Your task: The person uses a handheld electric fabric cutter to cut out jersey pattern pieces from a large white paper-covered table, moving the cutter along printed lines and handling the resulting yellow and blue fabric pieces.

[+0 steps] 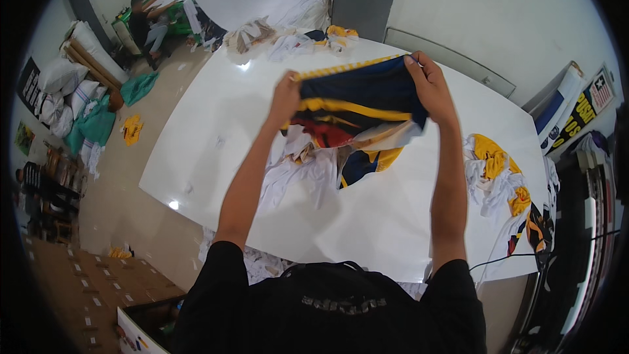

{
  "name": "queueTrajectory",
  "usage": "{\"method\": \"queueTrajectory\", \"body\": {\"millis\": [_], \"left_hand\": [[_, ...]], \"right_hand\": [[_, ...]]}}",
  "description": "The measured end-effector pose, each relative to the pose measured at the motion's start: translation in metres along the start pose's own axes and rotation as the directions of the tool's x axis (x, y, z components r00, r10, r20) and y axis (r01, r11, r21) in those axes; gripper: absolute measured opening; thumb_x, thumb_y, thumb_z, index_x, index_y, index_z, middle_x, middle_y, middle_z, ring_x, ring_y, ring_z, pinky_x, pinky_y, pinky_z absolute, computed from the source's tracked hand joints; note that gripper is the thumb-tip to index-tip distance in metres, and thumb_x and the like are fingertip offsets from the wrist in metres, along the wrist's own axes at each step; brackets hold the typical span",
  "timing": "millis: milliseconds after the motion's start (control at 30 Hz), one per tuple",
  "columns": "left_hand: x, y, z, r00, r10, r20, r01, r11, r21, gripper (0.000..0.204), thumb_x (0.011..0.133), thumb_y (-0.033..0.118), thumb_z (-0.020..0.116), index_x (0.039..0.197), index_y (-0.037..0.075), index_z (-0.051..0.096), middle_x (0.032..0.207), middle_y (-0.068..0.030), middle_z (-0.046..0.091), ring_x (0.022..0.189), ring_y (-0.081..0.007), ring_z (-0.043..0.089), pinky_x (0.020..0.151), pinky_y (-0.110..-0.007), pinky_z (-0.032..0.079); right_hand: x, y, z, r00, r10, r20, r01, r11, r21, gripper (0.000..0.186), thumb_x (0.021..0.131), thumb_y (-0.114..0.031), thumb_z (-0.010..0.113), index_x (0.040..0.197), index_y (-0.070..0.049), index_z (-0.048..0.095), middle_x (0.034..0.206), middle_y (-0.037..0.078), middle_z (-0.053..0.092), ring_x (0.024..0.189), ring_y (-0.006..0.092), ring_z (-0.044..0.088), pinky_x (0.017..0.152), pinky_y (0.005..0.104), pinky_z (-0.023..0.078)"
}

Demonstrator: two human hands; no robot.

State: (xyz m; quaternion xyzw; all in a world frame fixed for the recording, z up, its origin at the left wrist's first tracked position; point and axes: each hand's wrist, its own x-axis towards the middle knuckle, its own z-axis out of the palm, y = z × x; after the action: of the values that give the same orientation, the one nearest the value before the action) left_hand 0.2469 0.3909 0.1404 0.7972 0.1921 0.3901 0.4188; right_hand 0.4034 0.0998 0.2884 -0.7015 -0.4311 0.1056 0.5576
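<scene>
Over the glossy table, soft striped cloth hangs between left hand and right hand, both gripping its edge.

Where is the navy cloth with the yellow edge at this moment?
In the head view, upper centre, the navy cloth is held between the left hand and right hand above the white table.
</scene>
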Motion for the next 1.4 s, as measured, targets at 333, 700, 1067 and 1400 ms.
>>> {"method": "queueTrajectory", "body": {"millis": [333,700,1067,1400], "left_hand": [[0.085,0.191,-0.147,0.730,0.597,0.333,-0.576,0.276,0.769,0.077,0.083,0.039,0.086,0.146,0.013,0.050,0.125,-0.0143,0.062,0.096,-0.0397,0.070,0.081,-0.047,0.059],[0.136,0.216,-0.273,0.875,-0.028,0.484,-0.145,0.938,0.316,0.021,0.096,0.012,0.072,0.115,0.002,0.070,0.087,-0.0024,0.072,0.074,-0.0083,0.068,0.071,-0.028,0.056],[0.159,0.273,-0.379,0.900,0.121,-0.419,-0.125,0.992,0.018,0.047,0.099,0.021,0.057,0.141,0.003,0.064,0.114,-0.0038,0.073,0.095,-0.0148,0.066,0.083,-0.029,0.054],[0.111,0.221,-0.372,0.938,0.320,0.133,-0.180,0.123,0.976,0.083,0.084,0.036,0.084,0.152,0.000,0.054,0.141,-0.0250,0.063,0.134,-0.0401,0.059,0.115,-0.046,0.045]], "right_hand": [[-0.005,-0.139,-0.183,0.826,-0.515,-0.230,0.057,0.481,-0.875,0.025,0.089,-0.013,0.074,0.113,-0.006,0.069,0.095,0.012,0.070,0.082,0.0207,0.067,0.080,0.0354,0.056],[-0.005,-0.031,-0.171,0.950,0.252,-0.185,-0.299,0.904,-0.306,0.044,0.102,-0.026,0.063,0.138,0.000,0.065,0.111,0.007,0.072,0.101,0.0145,0.065,0.088,0.0298,0.053],[-0.034,0.058,-0.191,0.853,-0.261,-0.453,-0.192,0.649,-0.736,0.048,0.083,-0.022,0.080,0.129,-0.016,0.067,0.111,0.024,0.076,0.107,0.0421,0.072,0.087,0.0461,0.057],[-0.109,0.187,-0.091,0.945,0.325,0.030,-0.322,0.944,-0.065,0.042,0.100,-0.030,0.071,0.133,-0.003,0.064,0.122,0.008,0.072,0.105,0.0145,0.067,0.090,0.0366,0.056]]}}
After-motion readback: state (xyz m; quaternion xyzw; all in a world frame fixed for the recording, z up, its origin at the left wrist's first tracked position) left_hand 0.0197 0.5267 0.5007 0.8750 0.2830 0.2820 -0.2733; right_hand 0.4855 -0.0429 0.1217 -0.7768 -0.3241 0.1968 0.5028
